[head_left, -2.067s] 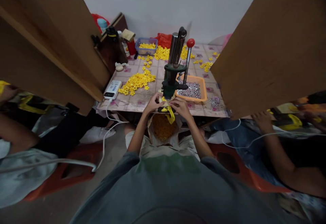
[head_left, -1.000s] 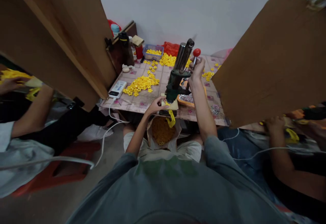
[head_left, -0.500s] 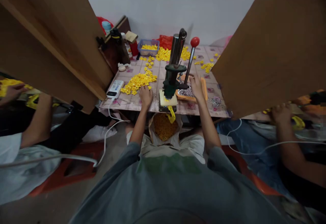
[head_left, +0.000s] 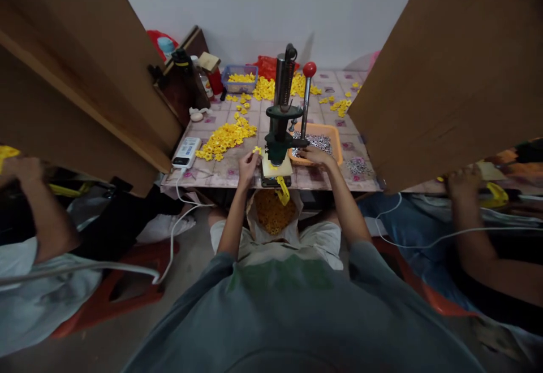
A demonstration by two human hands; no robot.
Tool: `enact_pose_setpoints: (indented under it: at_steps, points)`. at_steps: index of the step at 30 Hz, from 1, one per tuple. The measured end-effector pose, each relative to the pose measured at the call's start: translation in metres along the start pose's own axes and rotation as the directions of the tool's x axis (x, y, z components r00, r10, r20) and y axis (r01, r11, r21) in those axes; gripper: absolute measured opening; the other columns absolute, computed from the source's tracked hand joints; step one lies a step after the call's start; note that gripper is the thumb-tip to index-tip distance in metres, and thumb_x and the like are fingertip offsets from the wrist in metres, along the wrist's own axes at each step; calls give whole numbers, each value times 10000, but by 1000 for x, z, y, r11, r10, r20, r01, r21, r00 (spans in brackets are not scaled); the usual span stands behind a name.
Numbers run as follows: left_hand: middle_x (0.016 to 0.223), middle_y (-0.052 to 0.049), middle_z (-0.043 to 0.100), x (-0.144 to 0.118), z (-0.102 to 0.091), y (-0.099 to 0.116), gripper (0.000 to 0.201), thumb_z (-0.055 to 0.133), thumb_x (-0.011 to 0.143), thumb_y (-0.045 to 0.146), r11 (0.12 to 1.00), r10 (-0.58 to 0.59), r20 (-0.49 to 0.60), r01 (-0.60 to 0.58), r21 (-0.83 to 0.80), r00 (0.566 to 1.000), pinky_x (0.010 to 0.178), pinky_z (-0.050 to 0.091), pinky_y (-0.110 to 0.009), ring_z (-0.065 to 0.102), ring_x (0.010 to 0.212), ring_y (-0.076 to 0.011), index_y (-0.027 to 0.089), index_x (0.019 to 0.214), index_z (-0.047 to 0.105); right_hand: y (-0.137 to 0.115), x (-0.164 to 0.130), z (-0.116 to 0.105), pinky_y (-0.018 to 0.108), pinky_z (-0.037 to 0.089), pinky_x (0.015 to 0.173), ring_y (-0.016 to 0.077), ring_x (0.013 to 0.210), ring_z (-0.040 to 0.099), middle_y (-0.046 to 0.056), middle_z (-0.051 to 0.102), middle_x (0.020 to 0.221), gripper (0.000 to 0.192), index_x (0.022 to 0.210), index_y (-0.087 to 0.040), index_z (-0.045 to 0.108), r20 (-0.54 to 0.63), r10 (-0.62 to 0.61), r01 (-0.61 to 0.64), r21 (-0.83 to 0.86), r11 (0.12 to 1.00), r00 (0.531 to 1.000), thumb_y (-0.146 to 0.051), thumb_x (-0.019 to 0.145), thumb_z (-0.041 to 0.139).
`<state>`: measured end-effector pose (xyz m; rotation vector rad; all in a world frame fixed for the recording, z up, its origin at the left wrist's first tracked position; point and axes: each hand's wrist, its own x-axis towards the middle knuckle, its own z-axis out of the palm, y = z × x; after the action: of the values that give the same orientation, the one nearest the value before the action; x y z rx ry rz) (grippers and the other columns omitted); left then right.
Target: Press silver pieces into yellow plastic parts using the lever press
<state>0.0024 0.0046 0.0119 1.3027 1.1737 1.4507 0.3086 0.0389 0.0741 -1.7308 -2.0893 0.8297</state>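
1. Since half a second ago, the left hand (head_left: 247, 165) has lifted off the yellow pile (head_left: 225, 136), now pinching one yellow flower piece (head_left: 257, 150) beside the hand press (head_left: 280, 135).
2. The right hand (head_left: 314, 156), fingers curled (contents hidden), rests at the orange tray (head_left: 338, 152) rim, handy for the metal bits (head_left: 316, 142).
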Motion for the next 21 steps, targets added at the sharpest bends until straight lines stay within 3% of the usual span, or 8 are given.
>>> enact_pose_setpoints:
  at_steps: [4,8,15,21]
  points:
    - [633,16,570,-4,-1,-2,580,695,946,737,999,-14,1,14,-41,1000,540,397,-236,463,565,-101,167,842,705,-1,-9,2,279,486,772,222,850,670,84,793,945,350,934,-130,770,-68,42,-44,-25,999,997,-390,1029,556]
    - [627,18,505,-4,-1,-6,566,636,999,710,999,-29,60,30,-15,998,578,402,-255,457,587,-121,194,766,616,-6,-16,2,289,421,717,221,806,647,105,792,928,392,934,-132,774,-155,87,-101,-86,991,984,-451,1044,576]
    - [676,-18,551,-6,1,0,530,586,1047,568,939,97,147,-139,313,984,691,408,-303,540,716,-182,198,669,562,-9,-19,1,282,407,734,233,875,670,121,812,1026,363,988,-134,783,-160,66,-82,-93,992,985,-415,1063,565]
    - [733,-29,580,-8,-1,3,522,534,1079,541,885,106,185,-177,430,977,755,450,-306,584,774,-194,192,694,579,-2,-14,5,271,453,770,218,846,640,65,782,898,301,1040,-148,789,-187,9,-10,-8,1000,982,-397,994,628]
